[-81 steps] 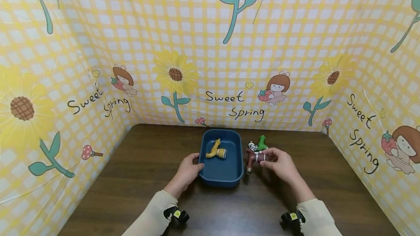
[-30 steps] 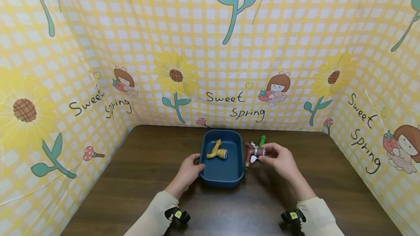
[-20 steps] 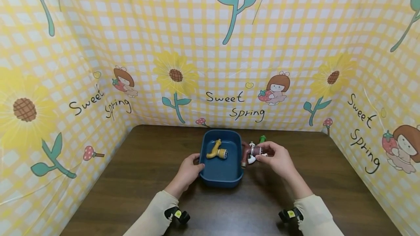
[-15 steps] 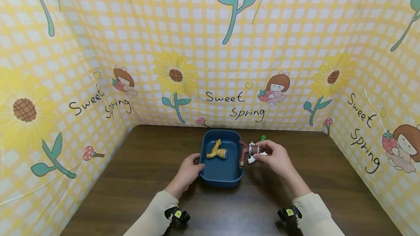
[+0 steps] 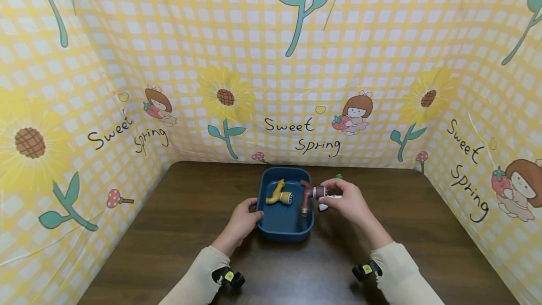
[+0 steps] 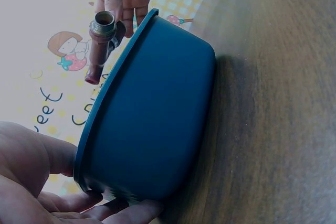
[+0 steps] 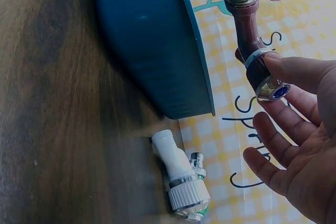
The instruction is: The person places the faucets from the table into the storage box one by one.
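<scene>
My right hand (image 5: pixel 345 201) pinches a dark red faucet (image 5: pixel 306 201) by its ribbed knob, with thumb and fingertips. In the right wrist view the faucet's threaded end points up, and it hangs above the rim level. In the head view it overlaps the right side of a blue plastic tub (image 5: pixel 281 236). My left hand (image 5: pixel 241 225) grips the tub's left wall, thumb over the rim and fingers outside, as the left wrist view shows. Inside the tub lies a yellow faucet (image 5: pixel 276 194).
A white faucet (image 7: pixel 176 161) lies on the wooden table (image 5: pixel 169 248) just right of the tub, partly behind my right hand in the head view. The tip of a green faucet (image 5: pixel 338 176) shows behind that hand. A yellow checked cloth (image 5: pixel 237 27) walls off the back and sides.
The dark red faucet has been lifted from the spot right of the tub and carried left over its right rim by my right hand. The left hand and tub hold still.
</scene>
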The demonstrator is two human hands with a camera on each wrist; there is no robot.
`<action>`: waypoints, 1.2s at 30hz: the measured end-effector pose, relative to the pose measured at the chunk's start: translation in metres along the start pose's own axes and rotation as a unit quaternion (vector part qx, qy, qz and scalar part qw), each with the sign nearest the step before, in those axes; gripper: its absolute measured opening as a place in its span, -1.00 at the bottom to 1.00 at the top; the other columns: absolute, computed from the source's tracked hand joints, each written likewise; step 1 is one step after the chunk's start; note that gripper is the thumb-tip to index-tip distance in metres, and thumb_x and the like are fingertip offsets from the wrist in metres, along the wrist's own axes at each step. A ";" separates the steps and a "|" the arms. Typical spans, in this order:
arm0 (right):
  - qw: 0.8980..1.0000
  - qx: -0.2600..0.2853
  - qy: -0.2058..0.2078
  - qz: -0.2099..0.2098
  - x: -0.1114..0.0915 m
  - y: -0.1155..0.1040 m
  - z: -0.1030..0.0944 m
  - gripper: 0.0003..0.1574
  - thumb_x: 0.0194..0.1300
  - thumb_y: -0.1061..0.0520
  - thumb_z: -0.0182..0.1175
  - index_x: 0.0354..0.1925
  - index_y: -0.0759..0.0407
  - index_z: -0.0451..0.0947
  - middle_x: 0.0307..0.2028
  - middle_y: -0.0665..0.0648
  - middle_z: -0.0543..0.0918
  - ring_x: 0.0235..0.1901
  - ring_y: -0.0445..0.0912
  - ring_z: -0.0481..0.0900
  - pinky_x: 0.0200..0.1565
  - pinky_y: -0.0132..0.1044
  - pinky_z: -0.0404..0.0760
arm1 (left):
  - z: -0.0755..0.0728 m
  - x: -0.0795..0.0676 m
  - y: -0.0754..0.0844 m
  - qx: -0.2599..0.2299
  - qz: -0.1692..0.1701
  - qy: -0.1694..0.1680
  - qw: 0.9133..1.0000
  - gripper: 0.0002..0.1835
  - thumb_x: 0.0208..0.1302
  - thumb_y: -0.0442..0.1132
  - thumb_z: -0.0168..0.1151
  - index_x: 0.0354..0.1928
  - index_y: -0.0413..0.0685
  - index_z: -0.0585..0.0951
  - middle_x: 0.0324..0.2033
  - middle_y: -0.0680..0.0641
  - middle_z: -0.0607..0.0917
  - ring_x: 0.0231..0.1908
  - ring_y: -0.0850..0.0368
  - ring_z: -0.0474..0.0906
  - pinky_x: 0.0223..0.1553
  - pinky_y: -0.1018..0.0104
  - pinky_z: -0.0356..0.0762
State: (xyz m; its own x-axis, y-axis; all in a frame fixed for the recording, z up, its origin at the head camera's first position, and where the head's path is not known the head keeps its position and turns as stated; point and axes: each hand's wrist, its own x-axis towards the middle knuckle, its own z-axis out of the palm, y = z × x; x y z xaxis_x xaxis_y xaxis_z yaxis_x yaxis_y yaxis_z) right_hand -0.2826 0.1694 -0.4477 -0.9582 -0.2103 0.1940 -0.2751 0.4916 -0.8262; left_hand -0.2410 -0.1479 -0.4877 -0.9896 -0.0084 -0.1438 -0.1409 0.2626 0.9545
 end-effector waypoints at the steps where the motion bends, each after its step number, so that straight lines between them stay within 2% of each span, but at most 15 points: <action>1: 1.000 0.001 -0.001 -0.001 0.001 -0.001 0.001 -0.56 0.17 0.01 0.53 0.02 -0.03 0.67 -0.11 0.07 0.73 -0.08 0.03 0.63 -0.13 -0.16 0.64 | 0.000 0.000 0.000 -0.001 0.002 0.000 1.000 -0.47 0.47 -0.38 0.12 0.41 -0.39 0.35 0.27 -0.38 0.52 0.12 -0.13 0.59 0.01 -0.01 0.69; 8: 1.000 0.004 -0.014 -0.006 0.005 -0.006 0.007 -0.55 0.16 -0.03 0.53 0.02 -0.05 0.67 -0.11 0.08 0.71 -0.10 0.06 0.60 -0.18 -0.17 0.64 | 0.000 0.001 0.000 -0.006 0.011 -0.001 1.000 -0.47 0.45 -0.40 0.12 0.40 -0.43 0.35 0.23 -0.40 0.55 0.12 -0.15 0.59 0.00 0.00 0.70; 16: 1.000 0.005 -0.023 -0.013 0.010 -0.010 0.014 -0.59 0.16 0.01 0.54 -0.02 -0.08 0.68 -0.19 0.05 0.71 -0.19 0.04 0.59 -0.31 -0.15 0.64 | 0.000 0.002 -0.002 -0.005 0.009 0.000 1.000 -0.47 0.46 -0.40 0.12 0.40 -0.42 0.35 0.23 -0.39 0.55 0.11 -0.14 0.59 0.00 0.01 0.70; 24: 0.999 0.007 -0.034 -0.004 0.014 -0.013 0.019 -0.60 0.18 0.02 0.53 -0.02 -0.08 0.68 -0.16 0.05 0.70 -0.14 0.03 0.57 -0.28 -0.16 0.65 | 0.000 0.001 -0.001 -0.001 0.007 0.002 1.000 -0.48 0.47 -0.38 0.12 0.40 -0.41 0.36 0.25 -0.38 0.55 0.13 -0.15 0.59 0.03 -0.02 0.69; 31: 0.999 0.008 -0.036 -0.022 0.018 -0.016 0.021 -0.61 0.17 0.05 0.53 -0.02 -0.06 0.68 -0.19 0.03 0.72 -0.14 0.06 0.59 -0.15 -0.14 0.61 | 0.000 0.001 -0.001 -0.001 0.015 0.001 1.000 -0.48 0.45 -0.40 0.12 0.39 -0.43 0.37 0.23 -0.40 0.56 0.09 -0.13 0.60 -0.02 -0.01 0.70; 36: 0.999 0.010 -0.045 -0.027 0.021 -0.018 0.024 -0.60 0.18 0.05 0.53 -0.01 -0.04 0.68 -0.19 0.03 0.73 -0.17 0.03 0.60 -0.17 -0.15 0.62 | 0.000 0.001 -0.001 -0.002 0.014 0.001 1.000 -0.49 0.45 -0.39 0.13 0.38 -0.42 0.38 0.22 -0.39 0.56 0.09 -0.12 0.61 -0.02 0.00 0.70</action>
State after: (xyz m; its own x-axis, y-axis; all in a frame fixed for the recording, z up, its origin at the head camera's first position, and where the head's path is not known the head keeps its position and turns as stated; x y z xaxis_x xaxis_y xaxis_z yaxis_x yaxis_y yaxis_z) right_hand -0.2959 0.1361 -0.4410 -0.9306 -0.3120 0.1913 -0.3244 0.4608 -0.8261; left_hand -0.2415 -0.1481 -0.4887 -0.9932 -0.0024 -0.1160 -0.1126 0.2598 0.9591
